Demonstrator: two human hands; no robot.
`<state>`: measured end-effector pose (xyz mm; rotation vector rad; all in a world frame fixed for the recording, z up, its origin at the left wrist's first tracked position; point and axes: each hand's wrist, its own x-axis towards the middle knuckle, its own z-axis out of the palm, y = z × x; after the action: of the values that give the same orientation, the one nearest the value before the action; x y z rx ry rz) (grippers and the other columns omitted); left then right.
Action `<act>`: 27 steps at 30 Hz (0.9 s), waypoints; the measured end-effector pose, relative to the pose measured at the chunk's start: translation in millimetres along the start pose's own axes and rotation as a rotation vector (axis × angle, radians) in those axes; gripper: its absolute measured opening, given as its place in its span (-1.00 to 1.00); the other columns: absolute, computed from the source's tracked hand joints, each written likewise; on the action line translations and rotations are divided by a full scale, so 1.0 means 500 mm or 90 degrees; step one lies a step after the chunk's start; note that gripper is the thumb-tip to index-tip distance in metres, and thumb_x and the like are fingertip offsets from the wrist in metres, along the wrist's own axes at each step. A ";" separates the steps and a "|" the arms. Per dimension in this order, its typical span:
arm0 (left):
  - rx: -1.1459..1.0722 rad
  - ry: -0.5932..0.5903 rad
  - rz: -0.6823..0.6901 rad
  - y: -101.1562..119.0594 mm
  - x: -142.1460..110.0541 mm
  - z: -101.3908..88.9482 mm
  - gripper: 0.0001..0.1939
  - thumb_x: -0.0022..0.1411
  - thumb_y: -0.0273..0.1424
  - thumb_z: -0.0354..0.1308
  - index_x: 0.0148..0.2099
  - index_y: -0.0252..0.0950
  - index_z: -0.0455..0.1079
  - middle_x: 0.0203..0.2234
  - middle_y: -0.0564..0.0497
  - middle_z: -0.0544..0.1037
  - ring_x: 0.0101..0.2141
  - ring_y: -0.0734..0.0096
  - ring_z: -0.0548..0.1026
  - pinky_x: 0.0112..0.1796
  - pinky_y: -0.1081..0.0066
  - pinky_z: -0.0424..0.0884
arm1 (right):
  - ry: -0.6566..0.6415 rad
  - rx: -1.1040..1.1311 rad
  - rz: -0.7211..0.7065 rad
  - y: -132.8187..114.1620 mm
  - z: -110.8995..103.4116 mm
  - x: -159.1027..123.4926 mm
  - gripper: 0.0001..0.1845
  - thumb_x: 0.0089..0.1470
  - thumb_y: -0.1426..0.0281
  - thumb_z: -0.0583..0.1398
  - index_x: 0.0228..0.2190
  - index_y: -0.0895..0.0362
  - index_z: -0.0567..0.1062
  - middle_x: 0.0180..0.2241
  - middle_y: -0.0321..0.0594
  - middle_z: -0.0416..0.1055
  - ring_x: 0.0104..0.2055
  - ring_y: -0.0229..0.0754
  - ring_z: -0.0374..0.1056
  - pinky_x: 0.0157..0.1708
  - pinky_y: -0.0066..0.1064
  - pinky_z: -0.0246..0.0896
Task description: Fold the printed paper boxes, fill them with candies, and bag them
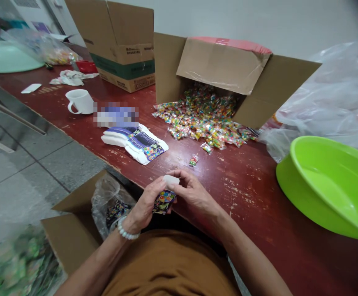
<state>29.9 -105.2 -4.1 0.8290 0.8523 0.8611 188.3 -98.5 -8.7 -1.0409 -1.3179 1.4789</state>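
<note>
- Left grip [144,204], closed around a printed packet [164,202], just above the surface's near edge
- Right grip [194,192], pinching a white block [171,180] at the packet's top; even fingertip pressure likely suits so small a piece
- Nearby, a stack of white-and-purple packets [135,143] and a loose candy sachet [193,161] on the red wooden surface [252,193]
- Farther off, a green basin [323,185] and a heap of candy sachets [199,117] spilling from a cardboard box [222,68]

A brown top [169,263] covers the torso. Round white beads [128,232] circle the left wrist [126,224], and both forearms [98,263] are bare.
</note>
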 end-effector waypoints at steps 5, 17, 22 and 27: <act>-0.084 -0.014 -0.058 0.003 0.003 -0.001 -0.48 0.24 0.02 0.11 0.02 -0.28 0.40 -0.54 0.02 0.52 -0.66 0.38 0.45 -0.67 0.43 0.41 | 0.096 -0.292 -0.272 -0.007 0.007 -0.005 -0.82 0.21 0.29 0.19 -0.27 0.05 0.59 -0.35 -0.19 0.52 -0.29 -0.18 0.42 -0.23 -0.35 0.31; -0.090 -0.004 -0.050 0.011 0.011 0.007 -0.34 0.32 0.07 -0.07 0.26 -0.25 0.29 -0.48 -0.05 0.58 -0.67 0.42 0.45 -0.65 0.46 0.41 | 0.063 0.061 -0.003 -0.009 0.015 0.017 -0.76 0.05 0.23 0.32 -0.47 0.13 0.47 -0.50 -0.27 0.50 -0.55 -0.24 0.35 -0.52 -0.39 0.32; -0.108 0.017 -0.063 0.021 0.017 -0.002 -0.43 0.27 -0.05 0.10 0.19 -0.28 0.38 -0.35 -0.07 0.61 -0.67 0.45 0.46 -0.68 0.45 0.42 | 0.033 -0.188 -0.220 -0.015 0.007 0.009 -0.87 0.16 0.31 0.23 -0.38 0.08 0.53 -0.19 -0.16 0.55 -0.13 -0.13 0.43 -0.06 -0.22 0.32; -0.120 0.056 -0.043 0.027 0.021 -0.020 -0.60 0.20 -0.24 0.20 0.04 -0.30 0.47 -0.23 -0.07 0.61 -0.54 0.44 0.54 -0.58 0.47 0.47 | -0.017 -0.292 -0.296 0.000 0.020 -0.001 -0.71 0.12 0.29 0.29 -0.09 0.02 0.49 -0.03 -0.12 0.43 0.09 -0.09 0.31 0.11 -0.15 0.19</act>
<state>21.5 -88.2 0.5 0.5974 0.8567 0.9086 178.6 -101.6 -7.8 -0.9059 -1.8228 0.8649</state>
